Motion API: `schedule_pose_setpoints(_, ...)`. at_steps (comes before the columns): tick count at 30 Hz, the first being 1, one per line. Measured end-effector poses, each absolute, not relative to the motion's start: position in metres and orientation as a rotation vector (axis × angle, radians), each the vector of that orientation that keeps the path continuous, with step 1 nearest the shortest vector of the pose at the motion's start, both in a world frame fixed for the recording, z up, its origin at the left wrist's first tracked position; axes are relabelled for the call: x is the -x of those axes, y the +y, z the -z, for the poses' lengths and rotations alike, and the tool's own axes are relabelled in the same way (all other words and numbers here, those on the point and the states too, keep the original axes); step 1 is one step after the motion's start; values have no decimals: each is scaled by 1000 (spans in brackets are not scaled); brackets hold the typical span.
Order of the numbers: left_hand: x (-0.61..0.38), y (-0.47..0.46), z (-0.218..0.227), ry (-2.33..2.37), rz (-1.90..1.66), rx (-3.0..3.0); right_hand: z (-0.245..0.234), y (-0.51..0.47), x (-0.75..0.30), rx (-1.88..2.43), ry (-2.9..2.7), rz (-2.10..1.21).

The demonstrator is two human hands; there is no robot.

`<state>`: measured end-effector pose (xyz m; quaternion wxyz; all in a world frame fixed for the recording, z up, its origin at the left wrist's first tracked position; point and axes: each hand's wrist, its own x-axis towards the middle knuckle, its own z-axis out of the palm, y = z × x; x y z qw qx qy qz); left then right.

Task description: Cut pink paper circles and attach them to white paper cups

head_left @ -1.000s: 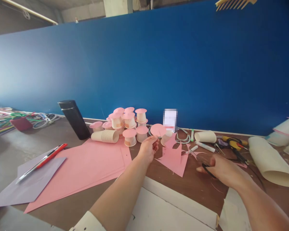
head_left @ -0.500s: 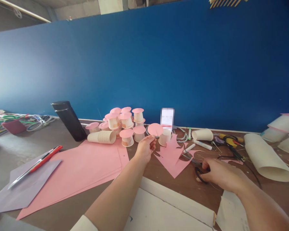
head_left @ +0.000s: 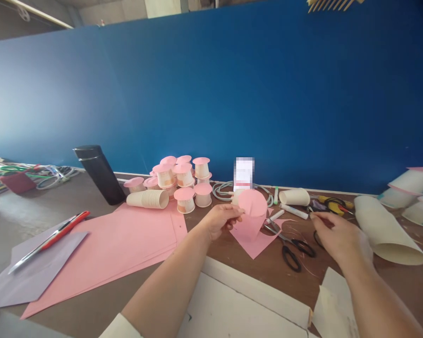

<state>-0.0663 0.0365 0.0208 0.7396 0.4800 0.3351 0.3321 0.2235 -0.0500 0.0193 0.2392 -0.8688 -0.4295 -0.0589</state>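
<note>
A round disc of pink paper (head_left: 253,203) is pinched at its left edge by the fingers of my left hand (head_left: 223,221). Behind and below the disc lies a cut pink paper scrap (head_left: 251,241). Scissors with black handles (head_left: 288,241) rest on the table, their blades slightly apart beside the scrap. My right hand (head_left: 343,237) is to the right of the scissors, apart from them. Its thumb and forefinger come together near the white tubes (head_left: 293,211); whatever is between them is too small to make out.
Paper cups topped with pink discs (head_left: 185,199) stand stacked at the back. Nested cups (head_left: 148,199) lie on pink sheets (head_left: 120,239). A red utility knife (head_left: 61,233), black bottle (head_left: 100,176), white board (head_left: 239,305), large paper cylinder (head_left: 387,230) and single cup (head_left: 295,196) are around.
My right hand has let go of the scissors and moved right and away from me. My left hand has carried the pink disc to the right and lower, over the scrap.
</note>
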Motion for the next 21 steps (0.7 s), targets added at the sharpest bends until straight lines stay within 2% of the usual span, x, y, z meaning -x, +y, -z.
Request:
schedule_pose_setpoints(3, 73, 34, -27, 782, -531, -1193, -7, -41, -221, 2297, -1251, 251)
schedule_pose_setpoints(6, 81, 36, -31, 837, -383, -1332, 2, -27, -210, 2142, -1555, 333)
schedule_pose_setpoints(12, 85, 38, -27, 972, -266, -1426, 9, -8, -188, 2146, -1860, 223)
schedule_pose_setpoints(21, 80, 37, -25, 1164, -76, -1654, -3, -14, -190, 2309, -1961, 58)
